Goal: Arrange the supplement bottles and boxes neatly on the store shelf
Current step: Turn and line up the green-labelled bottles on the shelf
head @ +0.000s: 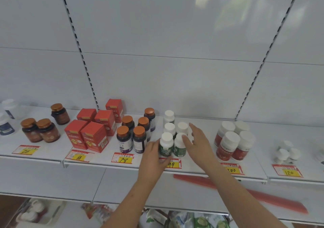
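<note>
Several green bottles with white caps (166, 144) stand in a tight group at the middle of the white shelf (206, 164). My left hand (152, 157) touches the left side of the front-left green bottle with straight fingers. My right hand (196, 140) lies flat against the right side of the group, its fingers reaching the caps of the right-hand bottles (179, 146). To the left stand dark bottles with copper caps (133, 136) and red boxes (93, 134). Red bottles with white caps (233, 140) stand to the right.
Brown copper-capped bottles (40, 129) and white-blue bottles (7, 120) stand at the far left. Small white bottles (285, 152) sit at the far right. Yellow price tags (172, 163) line the shelf edge. A red strip (245, 191) lies on the lower shelf; packets fill the shelf beneath.
</note>
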Action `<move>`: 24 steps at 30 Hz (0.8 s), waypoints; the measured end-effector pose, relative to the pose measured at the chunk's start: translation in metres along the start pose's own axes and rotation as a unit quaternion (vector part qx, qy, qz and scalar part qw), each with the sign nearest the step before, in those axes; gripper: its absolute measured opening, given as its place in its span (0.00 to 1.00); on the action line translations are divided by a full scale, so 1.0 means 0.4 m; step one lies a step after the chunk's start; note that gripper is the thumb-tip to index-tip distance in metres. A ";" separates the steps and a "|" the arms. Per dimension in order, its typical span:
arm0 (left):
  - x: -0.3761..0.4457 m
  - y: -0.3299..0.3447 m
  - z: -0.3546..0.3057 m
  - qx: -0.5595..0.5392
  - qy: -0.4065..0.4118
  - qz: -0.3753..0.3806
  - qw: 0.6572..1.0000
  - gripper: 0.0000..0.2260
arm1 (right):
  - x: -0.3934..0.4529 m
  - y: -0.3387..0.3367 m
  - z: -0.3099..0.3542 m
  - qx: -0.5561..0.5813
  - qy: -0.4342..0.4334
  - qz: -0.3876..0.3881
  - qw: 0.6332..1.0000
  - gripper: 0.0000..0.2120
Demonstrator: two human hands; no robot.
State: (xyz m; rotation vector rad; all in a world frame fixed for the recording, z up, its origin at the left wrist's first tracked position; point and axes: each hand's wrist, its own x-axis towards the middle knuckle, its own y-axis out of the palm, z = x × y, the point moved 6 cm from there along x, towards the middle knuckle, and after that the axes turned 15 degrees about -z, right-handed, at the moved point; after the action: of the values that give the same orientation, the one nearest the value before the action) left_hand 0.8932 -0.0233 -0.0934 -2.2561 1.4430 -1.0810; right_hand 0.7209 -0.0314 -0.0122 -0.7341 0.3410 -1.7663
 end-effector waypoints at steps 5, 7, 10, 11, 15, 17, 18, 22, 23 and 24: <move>0.003 -0.005 0.003 -0.021 -0.002 0.020 1.000 0.32 | 0.128 0.046 0.031 -0.057 0.087 0.049 0.993 0.27; 0.003 -0.008 0.005 -0.029 0.000 0.031 0.999 0.35 | 0.152 0.073 0.023 -0.072 0.126 0.095 0.985 0.24; 0.004 -0.017 0.000 -0.040 0.005 0.040 0.998 0.38 | 0.181 0.075 -0.004 -0.063 0.160 0.093 0.981 0.22; 0.004 -0.021 -0.002 -0.045 0.002 0.044 0.998 0.39 | 0.191 0.064 -0.011 -0.050 0.165 0.077 0.982 0.21; -0.010 -0.050 -0.018 -0.080 -0.012 0.040 0.996 0.42 | 0.216 -0.033 -0.006 -0.011 0.144 -0.012 0.989 0.16; -0.023 -0.079 -0.036 -0.109 -0.011 -0.006 0.994 0.38 | 0.205 -0.086 0.007 0.085 0.153 -0.049 0.983 0.14; -0.026 -0.098 -0.047 -0.123 -0.017 -0.047 0.991 0.35 | 0.190 -0.107 0.017 0.148 0.166 -0.050 0.974 0.12; -0.013 -0.189 -0.138 -0.202 -0.077 -0.147 0.965 0.19 | 0.111 -0.158 0.088 0.313 0.173 0.000 0.934 0.12; 0.002 -0.203 -0.172 -0.241 -0.107 -0.128 0.956 0.15 | 0.093 -0.162 0.107 0.335 0.163 0.017 0.928 0.11; 0.019 -0.213 -0.207 -0.292 -0.149 -0.099 0.940 0.13 | 0.075 -0.166 0.130 0.351 0.146 0.034 0.924 0.11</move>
State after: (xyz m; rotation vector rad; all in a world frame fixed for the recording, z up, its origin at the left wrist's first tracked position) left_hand 0.8944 0.0251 0.0151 -2.8601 1.5749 -0.3344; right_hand 0.6986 -0.0311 0.0745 0.0553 -0.0840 -1.7610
